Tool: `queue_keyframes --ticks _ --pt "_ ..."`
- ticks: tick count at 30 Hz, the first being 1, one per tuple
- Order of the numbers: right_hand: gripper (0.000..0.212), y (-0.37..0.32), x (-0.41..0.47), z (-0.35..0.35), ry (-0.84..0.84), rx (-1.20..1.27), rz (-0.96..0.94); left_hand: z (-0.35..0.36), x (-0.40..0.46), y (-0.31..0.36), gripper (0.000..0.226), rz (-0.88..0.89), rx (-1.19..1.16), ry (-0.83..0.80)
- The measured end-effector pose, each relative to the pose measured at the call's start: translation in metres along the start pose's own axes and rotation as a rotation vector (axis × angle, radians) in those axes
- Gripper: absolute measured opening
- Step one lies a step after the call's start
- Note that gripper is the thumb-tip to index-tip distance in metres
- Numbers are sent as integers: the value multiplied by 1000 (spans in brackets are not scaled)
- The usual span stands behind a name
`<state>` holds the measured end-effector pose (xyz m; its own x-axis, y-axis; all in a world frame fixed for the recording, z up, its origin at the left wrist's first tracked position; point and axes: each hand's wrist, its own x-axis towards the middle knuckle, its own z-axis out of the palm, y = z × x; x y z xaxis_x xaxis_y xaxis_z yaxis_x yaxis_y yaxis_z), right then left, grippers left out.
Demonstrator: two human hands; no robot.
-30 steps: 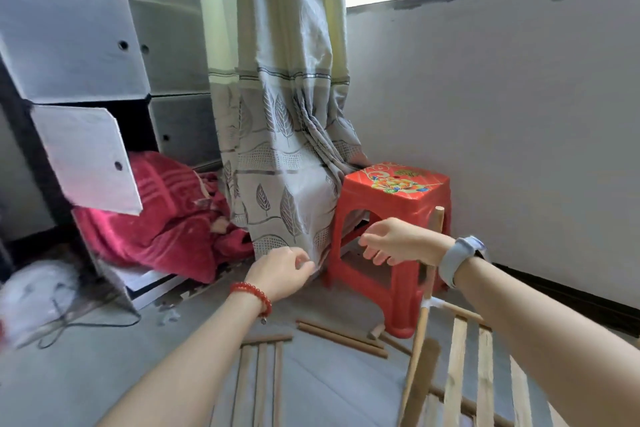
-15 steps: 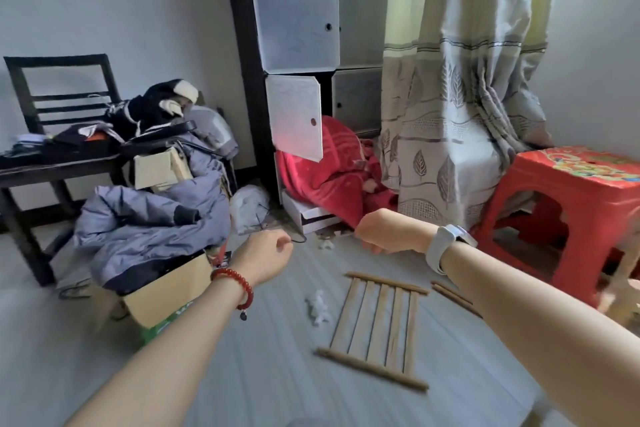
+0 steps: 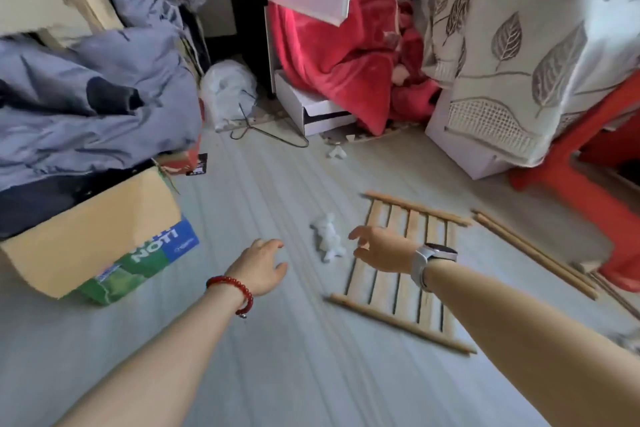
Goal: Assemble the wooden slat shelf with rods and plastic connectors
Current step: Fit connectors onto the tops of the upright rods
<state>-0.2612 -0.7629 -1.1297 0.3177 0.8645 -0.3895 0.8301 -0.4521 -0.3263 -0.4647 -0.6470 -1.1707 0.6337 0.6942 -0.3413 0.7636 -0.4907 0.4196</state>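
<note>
A wooden slat panel [image 3: 408,288] lies flat on the grey floor, right of centre. Loose wooden rods [image 3: 533,253] lie to its right, beside a red stool. A small white plastic bag [image 3: 328,241] sits on the floor just left of the panel. My right hand [image 3: 379,250], a watch on its wrist, hovers over the panel's left edge with spread fingers and holds nothing. My left hand [image 3: 260,266], with a red bead bracelet, is stretched over bare floor to the left of the bag, fingers relaxed and empty.
A cardboard box [image 3: 93,236] under a grey jacket [image 3: 86,94] stands at the left. A red blanket [image 3: 346,55] spills from a cabinet at the back. A leaf-print curtain [image 3: 526,55] and the red plastic stool [image 3: 588,184] are at the right.
My view swung left from the stool and then down to the floor. My right hand let go of the upright rod frame, and both hands dropped toward the flat slat panel, fingers uncurling.
</note>
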Motion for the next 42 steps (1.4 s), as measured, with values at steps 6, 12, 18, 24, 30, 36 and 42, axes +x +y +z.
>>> queue_keyframes --ticks 6,12,18,24,30,36,42 --pt "39 66 116 41 54 117 113 73 105 -11 52 -134 1 -120" --pt "43 103 205 49 161 221 132 91 198 -6 54 -235 51 -122" --pt "54 125 298 48 283 197 89 110 297 -7 57 -214 164 103" --pt "55 122 372 34 468 -162 56 139 319 -25 58 -144 286 317" --pt "80 110 438 21 207 -226 78 146 317 -24 55 -95 256 385" --pt "43 107 461 21 203 -286 39 146 320 -28 53 -85 275 446" --pt "39 96 404 62 225 -263 -116 147 323 -32 55 -97 264 427"
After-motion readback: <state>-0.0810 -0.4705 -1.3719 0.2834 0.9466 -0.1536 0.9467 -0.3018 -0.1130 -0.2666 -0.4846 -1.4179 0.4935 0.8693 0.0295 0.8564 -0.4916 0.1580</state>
